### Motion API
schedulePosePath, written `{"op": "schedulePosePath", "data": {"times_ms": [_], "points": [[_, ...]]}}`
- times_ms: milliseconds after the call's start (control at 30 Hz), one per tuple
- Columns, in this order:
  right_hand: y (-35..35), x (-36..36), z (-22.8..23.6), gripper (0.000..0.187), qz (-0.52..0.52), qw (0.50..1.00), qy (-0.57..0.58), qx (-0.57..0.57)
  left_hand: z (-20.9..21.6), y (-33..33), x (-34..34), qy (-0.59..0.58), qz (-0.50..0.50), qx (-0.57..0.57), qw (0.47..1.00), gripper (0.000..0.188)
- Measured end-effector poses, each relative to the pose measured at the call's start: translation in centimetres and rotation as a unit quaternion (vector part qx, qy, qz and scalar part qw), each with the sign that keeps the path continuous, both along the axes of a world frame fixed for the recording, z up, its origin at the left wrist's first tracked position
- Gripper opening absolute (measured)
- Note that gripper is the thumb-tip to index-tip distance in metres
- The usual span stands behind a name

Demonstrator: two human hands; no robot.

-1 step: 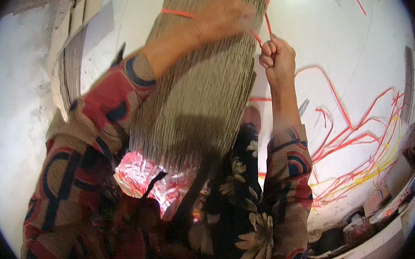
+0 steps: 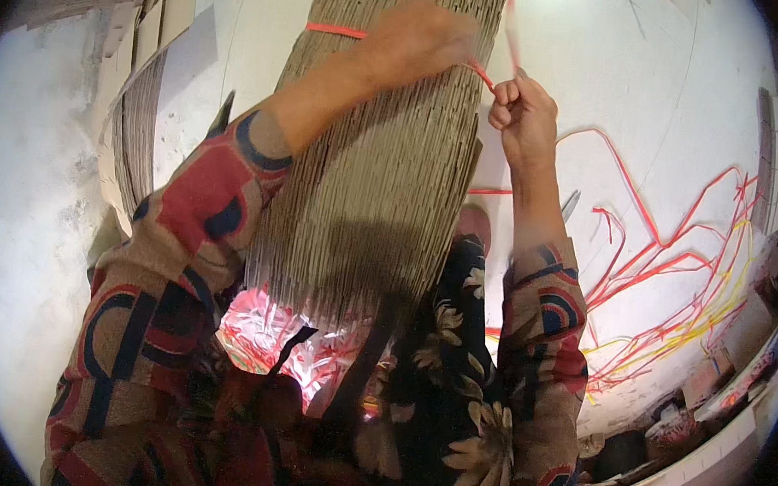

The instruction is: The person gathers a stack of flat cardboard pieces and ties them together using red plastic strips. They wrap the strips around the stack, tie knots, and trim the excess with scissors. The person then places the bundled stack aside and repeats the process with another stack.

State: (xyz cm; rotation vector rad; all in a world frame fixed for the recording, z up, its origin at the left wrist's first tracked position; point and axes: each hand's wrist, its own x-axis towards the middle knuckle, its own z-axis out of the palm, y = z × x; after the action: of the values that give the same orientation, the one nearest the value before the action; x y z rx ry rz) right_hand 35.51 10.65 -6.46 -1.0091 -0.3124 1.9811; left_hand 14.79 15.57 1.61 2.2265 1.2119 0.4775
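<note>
A long stack of grey-brown cardboard sheets (image 2: 367,176), seen edge-on, stretches away in front of my body. A red plastic strap (image 2: 335,30) crosses its far part. My left hand (image 2: 421,37) lies over the stack, its fingers closed on the strap, which runs from there toward the right hand. Just off the stack's right edge, my right hand (image 2: 525,107) is closed in a pinch on the strap. Another length of strap, blurred, rises from the right fingers past the stack's far right edge.
Loose red straps (image 2: 633,251) and yellow straps (image 2: 692,325) lie tangled on the pale floor at right. Red and white scraps (image 2: 293,336) lie below the stack's near end. More cardboard stacks (image 2: 136,119) stand at left. A thin pointed grey object (image 2: 570,203) lies right of my right forearm.
My right hand has shifted slightly right and down. The strap rising from it has swung a little to the right. Both hands keep hold of the strap.
</note>
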Motion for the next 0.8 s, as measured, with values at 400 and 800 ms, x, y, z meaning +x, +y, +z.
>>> {"op": "schedulePosePath", "data": {"times_ms": [400, 800], "points": [[-13.3, -3.6, 5.7, 0.090, 0.193, 0.933, -0.273, 0.135, -1.1, -24.8, -12.7, -0.235, 0.407, -0.365, 0.804, 0.082], [-8.5, -5.3, 7.6, 0.085, 0.200, 0.633, -0.634, 0.396, -3.1, -25.7, -8.9, -0.218, 0.451, -0.286, 0.817, 0.087]]}}
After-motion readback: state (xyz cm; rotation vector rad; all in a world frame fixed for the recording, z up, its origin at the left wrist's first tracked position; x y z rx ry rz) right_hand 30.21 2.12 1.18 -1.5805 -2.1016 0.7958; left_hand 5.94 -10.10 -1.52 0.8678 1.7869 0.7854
